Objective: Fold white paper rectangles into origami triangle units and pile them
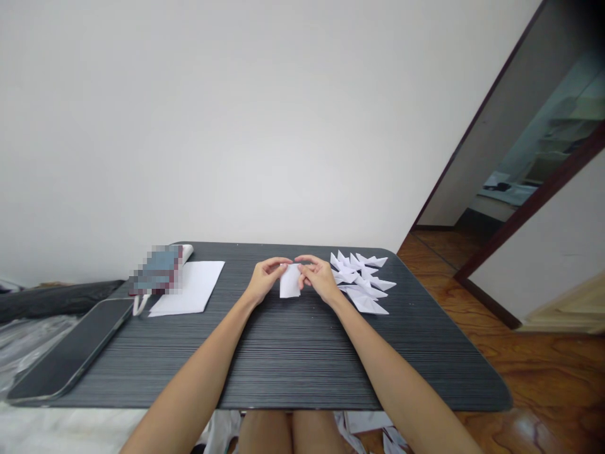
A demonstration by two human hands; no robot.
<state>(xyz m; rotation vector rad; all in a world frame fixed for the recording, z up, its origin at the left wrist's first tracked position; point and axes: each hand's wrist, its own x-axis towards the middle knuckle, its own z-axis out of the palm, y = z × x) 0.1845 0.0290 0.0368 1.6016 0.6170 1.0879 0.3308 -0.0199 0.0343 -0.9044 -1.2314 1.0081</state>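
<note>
Pinching folded paper [290,285] in loosely closed left hand [265,277] and right hand [320,277], I'm seemingly mid-fold on this distant feed, needing firm creasing.

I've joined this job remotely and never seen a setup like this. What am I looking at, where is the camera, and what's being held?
There is no machine here: these are a person's own bare hands. The single picture comes from a camera worn on the head, looking forward and down, so the forearms enter from the bottom.

The left hand and right hand hold a small white piece of paper between them, above a dark table. To the right lies a cluster of pointed, folded white paper shapes. On the left are larger white sheets, a pixelated object and a dark, phone-like slab.
</note>
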